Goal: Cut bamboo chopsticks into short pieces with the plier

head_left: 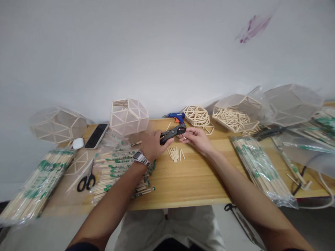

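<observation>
My left hand [153, 146], with a metal watch on its wrist, is closed round black pliers [172, 133]. The jaws point right, close to the fingertips of my right hand [196, 140]. Those fingers are pinched on a thin wooden stick [184, 137], mostly hidden by them. Below the pliers, several short cut sticks [175, 154] lie in a loose row on the wooden table [180, 188]. Paper-wrapped chopsticks [117, 170] are heaped under and beside my left forearm.
A blue glue gun [178, 116] and stacked stick frames [196, 116] stand behind my hands. A faceted shell [237, 113] holds many short sticks. Scissors [86, 181], a phone [96, 136] and a chopstick pack [42, 181] lie left; another pack [261, 167] lies right.
</observation>
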Demonstrator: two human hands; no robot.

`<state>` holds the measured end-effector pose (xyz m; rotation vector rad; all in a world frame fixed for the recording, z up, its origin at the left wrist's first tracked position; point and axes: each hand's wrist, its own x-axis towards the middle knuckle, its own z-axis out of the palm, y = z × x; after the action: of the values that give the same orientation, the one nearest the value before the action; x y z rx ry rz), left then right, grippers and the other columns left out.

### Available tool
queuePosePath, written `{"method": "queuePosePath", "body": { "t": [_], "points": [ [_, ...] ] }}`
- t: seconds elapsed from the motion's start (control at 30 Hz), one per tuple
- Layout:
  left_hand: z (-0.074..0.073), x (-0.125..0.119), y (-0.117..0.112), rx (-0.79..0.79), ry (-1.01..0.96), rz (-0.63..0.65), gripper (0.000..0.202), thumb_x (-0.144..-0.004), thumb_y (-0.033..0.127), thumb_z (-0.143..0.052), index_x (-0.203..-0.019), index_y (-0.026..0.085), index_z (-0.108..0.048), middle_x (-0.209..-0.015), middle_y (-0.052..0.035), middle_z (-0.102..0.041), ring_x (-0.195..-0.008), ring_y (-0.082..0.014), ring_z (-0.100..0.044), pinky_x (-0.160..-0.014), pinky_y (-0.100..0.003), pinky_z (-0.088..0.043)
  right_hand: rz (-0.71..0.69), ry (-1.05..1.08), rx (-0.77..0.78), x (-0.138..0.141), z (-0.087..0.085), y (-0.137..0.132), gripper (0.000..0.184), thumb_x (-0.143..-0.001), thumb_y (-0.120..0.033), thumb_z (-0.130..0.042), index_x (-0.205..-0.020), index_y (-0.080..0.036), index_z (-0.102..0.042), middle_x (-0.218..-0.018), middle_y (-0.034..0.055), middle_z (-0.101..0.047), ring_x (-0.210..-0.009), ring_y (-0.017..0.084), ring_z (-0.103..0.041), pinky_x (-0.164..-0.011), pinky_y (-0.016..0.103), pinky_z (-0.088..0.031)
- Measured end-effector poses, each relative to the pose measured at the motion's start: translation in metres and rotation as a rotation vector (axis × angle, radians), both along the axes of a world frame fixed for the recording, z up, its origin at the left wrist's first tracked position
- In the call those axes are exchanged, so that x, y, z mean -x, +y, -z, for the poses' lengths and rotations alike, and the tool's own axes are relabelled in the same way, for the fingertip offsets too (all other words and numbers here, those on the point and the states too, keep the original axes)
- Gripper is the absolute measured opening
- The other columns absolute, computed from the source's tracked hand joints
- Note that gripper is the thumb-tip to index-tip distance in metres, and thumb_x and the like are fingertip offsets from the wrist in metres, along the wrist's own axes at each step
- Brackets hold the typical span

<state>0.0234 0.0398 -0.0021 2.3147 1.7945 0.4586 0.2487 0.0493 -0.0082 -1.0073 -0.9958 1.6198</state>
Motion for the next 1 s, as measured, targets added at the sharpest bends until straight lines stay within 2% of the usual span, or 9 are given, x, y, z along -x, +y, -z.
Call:
{"method": "queuePosePath", "body": {
  "t": [0.17, 0.5, 0.77, 1.0],
  "points": [
    [0.0, 0.0, 0.0, -0.008, 0.012, -0.006, 0.058, -0.095, 0.072, -0.049, -0.109, 0.018, -0.063, -0.105, -0.0131, -0.074, -0.092, -0.0273, -0.069, -0.073, -0.035, -0.042, -0.002, 0.0, 0.007, 0.001, 0.0, 0.0, 0.038, -0.061, -0.041, -0.097, -0.084, -0.017, -0.079, -0.087, 0.0062, -0.079, -0.07, 0.015, -0.075, -0.069, 0.025, -0.062],
    [-0.003, -0.001, 0.0, 0.039, 0.013, 0.011, 0.057, -0.095, 0.071, -0.05, -0.113, 0.019, -0.064, -0.109, -0.0124, -0.074, -0.095, -0.0269, -0.069, -0.076, -0.034, -0.043, -0.019, -0.022, 0.001, 0.001, 0.003, 0.0, 0.036, -0.061, -0.04, -0.097, -0.079, -0.016, -0.078, -0.085, 0.0069, -0.079, -0.068, 0.014, -0.074, -0.067, 0.025, -0.062],
    [0.001, 0.0, 0.001, -0.006, 0.028, 0.021, 0.057, -0.095, 0.071, -0.049, -0.111, 0.018, -0.064, -0.109, -0.0137, -0.074, -0.097, -0.0277, -0.068, -0.079, -0.035, -0.045, -0.042, -0.006, 0.006, 0.0, 0.006, 0.002, 0.037, -0.059, -0.041, -0.098, -0.077, -0.016, -0.079, -0.083, 0.0063, -0.079, -0.067, 0.014, -0.074, -0.065, 0.023, -0.062],
    [-0.007, -0.002, -0.001, 0.042, 0.095, 0.003, 0.055, -0.096, 0.071, -0.048, -0.105, 0.02, -0.065, -0.101, -0.0116, -0.075, -0.086, -0.0263, -0.069, -0.071, -0.033, -0.042, -0.042, 0.011, -0.008, -0.001, 0.012, 0.005, 0.034, -0.06, -0.039, -0.098, -0.076, -0.016, -0.079, -0.083, 0.0069, -0.08, -0.065, 0.014, -0.075, -0.062, 0.023, -0.061]
  ]
}}
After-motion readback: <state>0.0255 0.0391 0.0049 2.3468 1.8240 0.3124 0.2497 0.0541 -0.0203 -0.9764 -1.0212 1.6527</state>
